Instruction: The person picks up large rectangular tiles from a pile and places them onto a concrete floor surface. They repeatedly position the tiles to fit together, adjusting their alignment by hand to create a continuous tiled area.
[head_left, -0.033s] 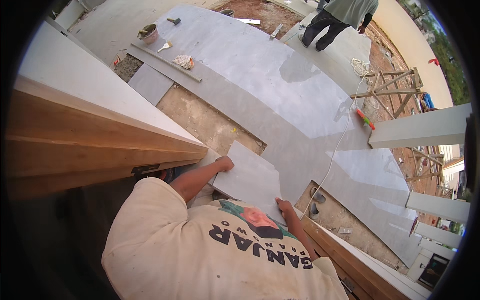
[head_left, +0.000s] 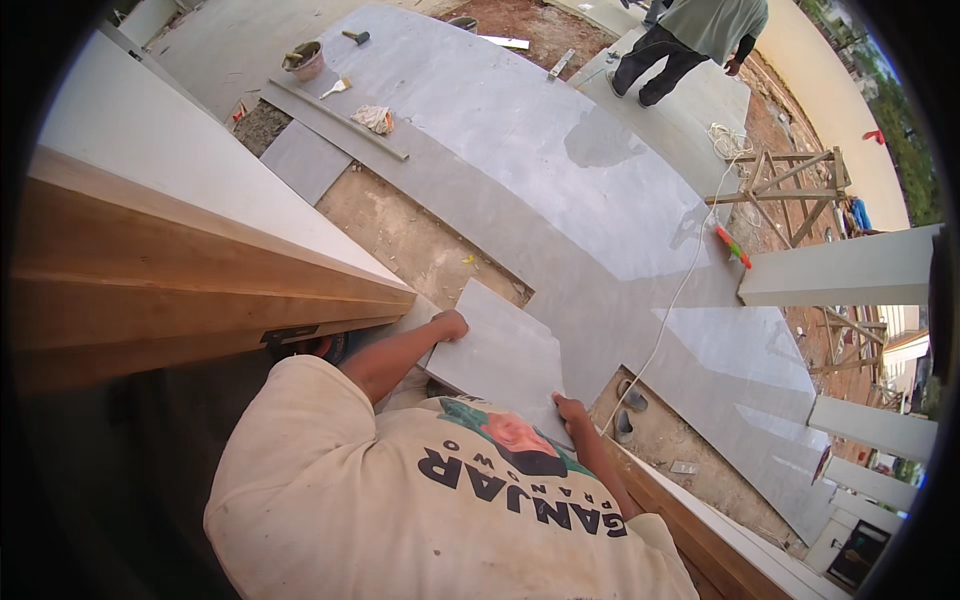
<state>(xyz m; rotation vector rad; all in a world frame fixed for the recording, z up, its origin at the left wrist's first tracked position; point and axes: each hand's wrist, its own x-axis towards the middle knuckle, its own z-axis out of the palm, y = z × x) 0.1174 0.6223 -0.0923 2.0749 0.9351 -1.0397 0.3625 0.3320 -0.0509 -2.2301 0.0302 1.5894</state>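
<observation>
Hands on a grey tile (head_left: 497, 355): we see the left hand (head_left: 449, 324) clamped on its left edge and the right hand (head_left: 571, 409) gripping its near right corner, the two well apart. The tile is held tilted above bare mortar bed, at the picture's centre. At 9 o'clock runs a wooden beam (head_left: 200, 290). Toward 3 o'clock a white cord (head_left: 672, 300) crosses the laid grey floor (head_left: 560, 150). At 11 o'clock stand a bucket (head_left: 305, 60) and a long straightedge (head_left: 340, 118); at 1 o'clock, another person (head_left: 690, 40) walks.

Building site – laid floor tiles (head_left: 560, 150), bare screed (head_left: 420, 240)
</observation>
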